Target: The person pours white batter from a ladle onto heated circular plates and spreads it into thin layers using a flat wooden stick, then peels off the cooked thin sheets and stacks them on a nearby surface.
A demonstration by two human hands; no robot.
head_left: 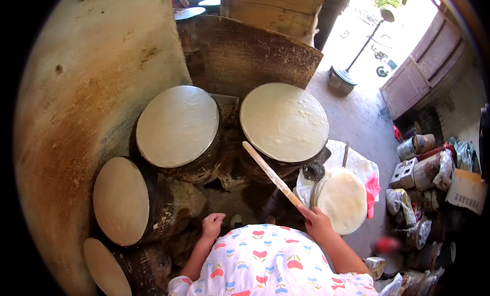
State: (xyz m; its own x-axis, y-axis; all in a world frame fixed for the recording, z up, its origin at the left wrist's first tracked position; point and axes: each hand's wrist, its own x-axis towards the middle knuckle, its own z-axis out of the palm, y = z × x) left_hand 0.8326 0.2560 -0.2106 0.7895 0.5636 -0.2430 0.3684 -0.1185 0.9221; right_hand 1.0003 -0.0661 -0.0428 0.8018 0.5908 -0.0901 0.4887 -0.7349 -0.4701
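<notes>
My right hand is wrapped round the lower end of a long flat wooden stick, its pale upper end tilted up to the left. That tip reaches the near edge of the right round griddle, which is covered by a pale batter sheet. A second sheet covers the griddle to its left. My left hand hangs below them, fingers curled in, with nothing visible in it. Beside my right hand lies a stack of round flatbreads on a white cloth. A dark, bristly clump sits against the stack.
Two more covered round griddles stand at my left, by a stained curved wall. A dark curved panel rises behind. Pink cloth lies beside the stack. Bags, buckets and a cardboard box crowd the right side.
</notes>
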